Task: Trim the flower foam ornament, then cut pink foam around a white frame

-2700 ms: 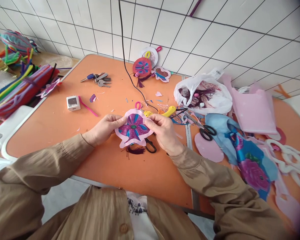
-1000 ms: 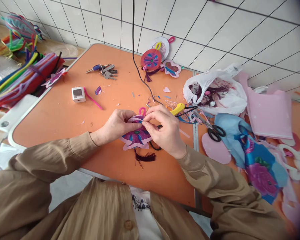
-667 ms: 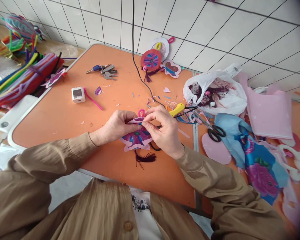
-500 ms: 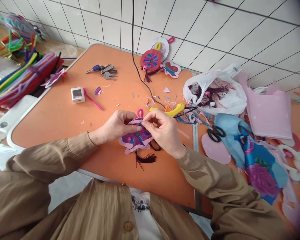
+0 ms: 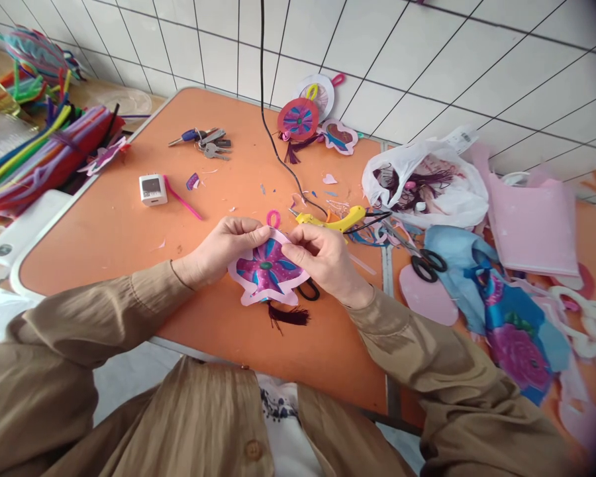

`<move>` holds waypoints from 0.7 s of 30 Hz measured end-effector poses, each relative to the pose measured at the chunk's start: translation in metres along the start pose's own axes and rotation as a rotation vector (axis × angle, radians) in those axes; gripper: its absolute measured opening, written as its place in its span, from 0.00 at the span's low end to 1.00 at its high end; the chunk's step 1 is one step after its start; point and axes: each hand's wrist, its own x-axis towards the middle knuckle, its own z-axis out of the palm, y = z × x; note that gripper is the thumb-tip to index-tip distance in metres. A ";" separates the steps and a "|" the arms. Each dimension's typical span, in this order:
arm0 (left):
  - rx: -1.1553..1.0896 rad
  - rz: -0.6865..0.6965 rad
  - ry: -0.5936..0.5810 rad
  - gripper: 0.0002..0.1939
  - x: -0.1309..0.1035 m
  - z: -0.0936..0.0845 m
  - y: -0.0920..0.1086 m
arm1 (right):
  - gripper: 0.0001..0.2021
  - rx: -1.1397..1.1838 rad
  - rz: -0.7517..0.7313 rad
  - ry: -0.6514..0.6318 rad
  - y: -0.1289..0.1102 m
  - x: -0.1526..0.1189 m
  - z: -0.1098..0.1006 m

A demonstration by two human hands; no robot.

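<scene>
Between my two hands is a flower-shaped pendant (image 5: 267,268) with a pale pink border, a purple and blue centre and a green middle. My left hand (image 5: 228,248) pinches its upper left edge, beside the pink loop (image 5: 273,219) at the top. At its upper right edge, my right hand (image 5: 322,262) has thumb and forefinger closed on the border. A dark purple tassel (image 5: 289,314) hangs from the bottom. Partly hidden behind the pendant and my right hand is a black handle loop (image 5: 308,289).
A yellow glue gun (image 5: 332,219) with a cord lies just beyond my right hand. Black-handled scissors (image 5: 427,265) and a white plastic bag (image 5: 427,185) are to the right. Keys (image 5: 208,142) and a white charger (image 5: 153,190) lie at the left. Finished pendants (image 5: 298,120) lean by the wall.
The pendant has tilted from a folded-over top edge to lying flatter, so its whole front faces me. My hands have moved slightly apart along its upper edge.
</scene>
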 end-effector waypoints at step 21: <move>-0.105 -0.045 0.052 0.29 0.009 -0.006 -0.002 | 0.21 -0.011 -0.047 0.092 0.009 -0.002 -0.001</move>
